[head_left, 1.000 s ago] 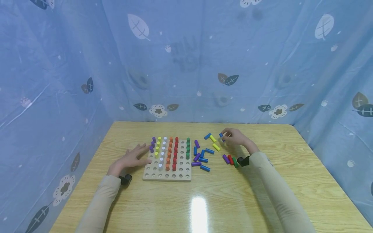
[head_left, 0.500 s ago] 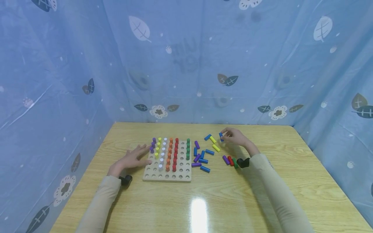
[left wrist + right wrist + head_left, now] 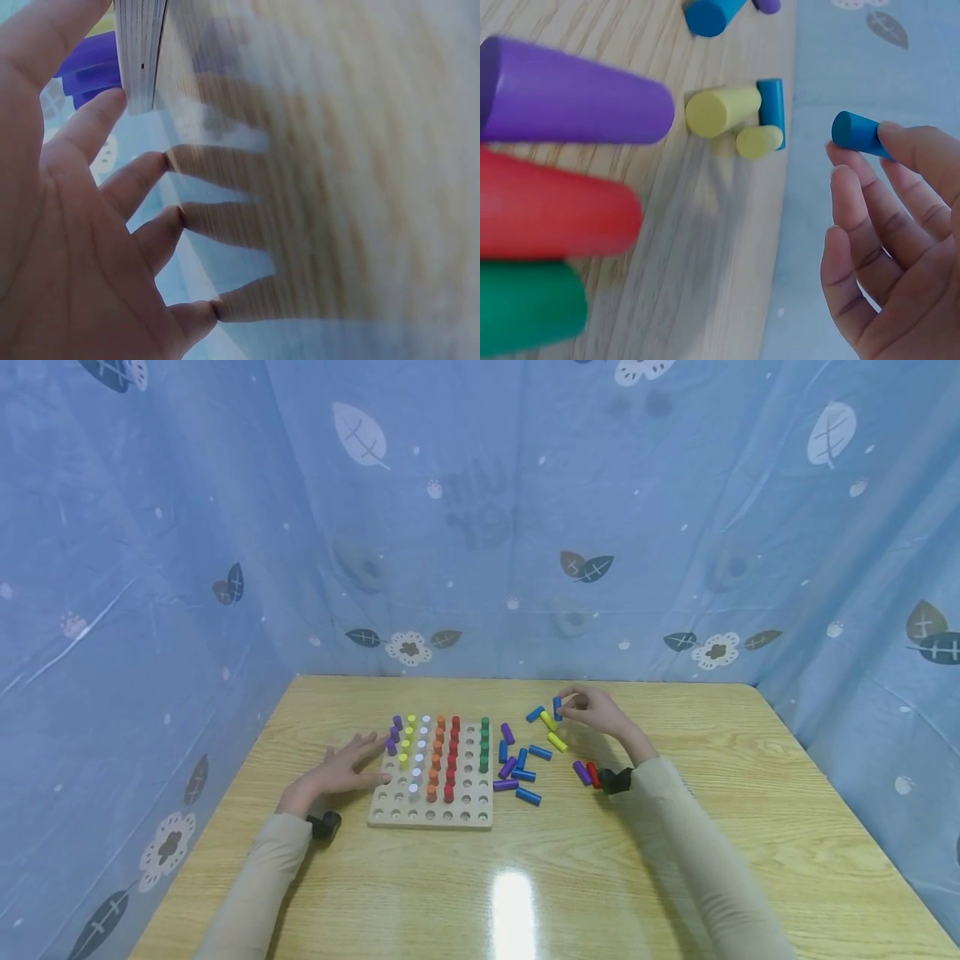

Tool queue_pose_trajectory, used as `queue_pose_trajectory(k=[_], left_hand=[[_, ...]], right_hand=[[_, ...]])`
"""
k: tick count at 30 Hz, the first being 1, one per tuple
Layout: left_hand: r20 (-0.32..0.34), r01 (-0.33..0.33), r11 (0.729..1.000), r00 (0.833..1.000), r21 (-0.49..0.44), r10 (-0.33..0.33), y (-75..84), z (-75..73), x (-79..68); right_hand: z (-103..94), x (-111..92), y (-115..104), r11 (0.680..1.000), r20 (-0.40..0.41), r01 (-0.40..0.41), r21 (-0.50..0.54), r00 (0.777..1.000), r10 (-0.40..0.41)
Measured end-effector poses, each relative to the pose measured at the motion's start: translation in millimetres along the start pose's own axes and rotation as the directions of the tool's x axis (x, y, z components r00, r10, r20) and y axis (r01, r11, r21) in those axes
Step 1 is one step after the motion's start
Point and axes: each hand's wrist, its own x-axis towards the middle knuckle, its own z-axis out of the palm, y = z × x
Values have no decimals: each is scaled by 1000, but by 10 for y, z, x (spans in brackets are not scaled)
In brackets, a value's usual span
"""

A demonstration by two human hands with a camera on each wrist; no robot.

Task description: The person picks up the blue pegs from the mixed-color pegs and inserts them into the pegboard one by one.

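Between thumb and fingers, my right hand (image 3: 594,708) pinches a blue peg (image 3: 859,133), raised off the table at the back right of the loose pegs. My left hand (image 3: 341,772) lies at the left side of the wooden pegboard (image 3: 431,821), fingers spread and fairly straight; in the left wrist view its fingertips (image 3: 174,217) touch the tabletop and its index finger the board's edge. The board bears standing columns of purple, yellow, white, orange, red and green pegs (image 3: 484,745). One column of holes between red and green has no pegs.
Right of the board lie several loose blue pegs (image 3: 528,796), purple pegs (image 3: 507,733) and yellow pegs (image 3: 557,742). Under my right wrist are a purple peg (image 3: 577,94), a red peg (image 3: 555,206) and a green peg (image 3: 529,307). A blue curtain (image 3: 510,527) hangs behind the table.
My right hand has moved left toward the board with the blue peg, which now stands more upright. My left hand has stayed in place.
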Motion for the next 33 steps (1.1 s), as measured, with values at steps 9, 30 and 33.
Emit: queue_pose_trajectory(k=[9, 30, 33], left_hand=[[0, -1, 1000, 1000, 4, 1, -10, -1, 5], [2, 3, 1000, 1000, -2, -3, -18, -1, 16], [6, 8, 1000, 1000, -1, -8, -10, 0, 12]], right_hand=[[69, 64, -103, 996, 11, 5, 84, 1000, -6], [188, 33, -676, 992, -7, 86, 98, 996, -85], [242, 81, -651, 991, -11, 92, 95, 996, -91]])
